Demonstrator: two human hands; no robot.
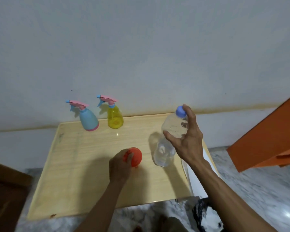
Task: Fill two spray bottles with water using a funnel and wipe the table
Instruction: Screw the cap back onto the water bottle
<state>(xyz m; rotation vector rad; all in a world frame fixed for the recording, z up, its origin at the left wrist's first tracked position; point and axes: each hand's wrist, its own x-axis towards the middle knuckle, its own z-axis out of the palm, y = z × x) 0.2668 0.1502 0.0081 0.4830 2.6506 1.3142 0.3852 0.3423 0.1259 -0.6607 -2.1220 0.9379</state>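
Orange plastic funnel (135, 156), seen from above, stands on the pale wood-grain table (70, 164) near its front middle, with the left hand (120, 166) curled over its near side; the grip is closed around the funnel, apparently to lift or steady it. Right hand (186, 139) is spread beside a clear water bottle (169, 139) with a blue cap (181, 111); its fingers are apart, the thumb touching the bottle's side and one fingertip at the cap, so the grip reads as open, either about to close or just loosened. Whether the palm bears on the bottle cannot be told. The bottle stands on the table to the right of the funnel and appears to hold water in its lower part.

Two spray bottles stand at the table's far edge, close to the wall (141, 47): a blue spray bottle (88, 120) on the left and a yellow spray bottle (115, 118) just beside it, both upright with pink trigger heads fitted. Judged from this layout, neither has been opened, so filling has not begun; keeping them at the back leaves working room near the person. An orange panel (266, 134) lies at right, and a dark bag (206, 213) sits on the marbled floor (258, 190).
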